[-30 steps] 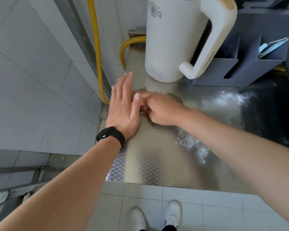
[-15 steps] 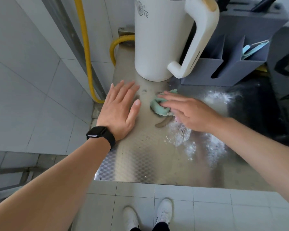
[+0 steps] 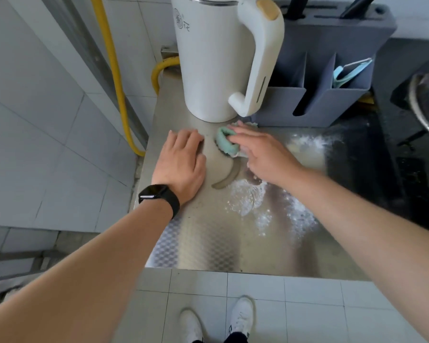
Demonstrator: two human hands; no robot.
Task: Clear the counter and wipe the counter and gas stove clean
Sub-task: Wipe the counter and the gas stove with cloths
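Head view: your right hand (image 3: 263,154) presses the cloth (image 3: 224,142) straight-fingered, flour (image 3: 270,204) at the cloth's 5 o'clock; left hand (image 3: 181,164) flat on worktop (image 3: 208,243), farther.

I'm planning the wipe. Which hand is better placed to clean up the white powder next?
Right. The right hand presses the green cloth, and the powder lies just beside it. The left hand rests flat on the counter, holding nothing.
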